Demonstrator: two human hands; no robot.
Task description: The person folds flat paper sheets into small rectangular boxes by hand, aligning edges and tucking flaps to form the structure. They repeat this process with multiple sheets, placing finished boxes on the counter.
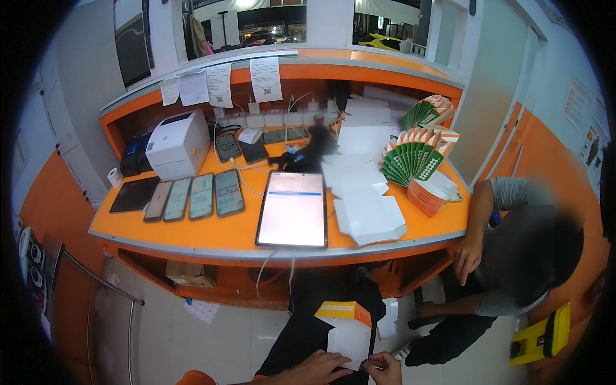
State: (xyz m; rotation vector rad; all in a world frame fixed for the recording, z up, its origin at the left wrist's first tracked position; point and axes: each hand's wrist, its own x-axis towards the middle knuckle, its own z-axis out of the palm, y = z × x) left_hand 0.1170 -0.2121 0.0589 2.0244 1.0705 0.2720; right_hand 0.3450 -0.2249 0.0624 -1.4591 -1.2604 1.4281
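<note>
On my lap lies a small white folding carton (350, 340), partly folded, with a yellow and orange printed flap (346, 311) at its far end. My left hand (321, 368) grips its near left side, fingers laid over the white cardboard. At the near right corner my right hand (384, 368) pinches the carton's edge between thumb and fingers. The undersides of both hands are hidden. Beyond my knees, flat white carton blanks (369, 218) lie overlapped on the orange desk (173, 234), beside fanned green and orange printed cartons (414, 157).
A bright tablet (292, 208), several phones (201, 196) and a white label printer (178, 144) stand on the desk. Cables hang off its front edge. Close on my right sits another person (532, 256), one hand lowered. A yellow case (542, 333) lies at the right.
</note>
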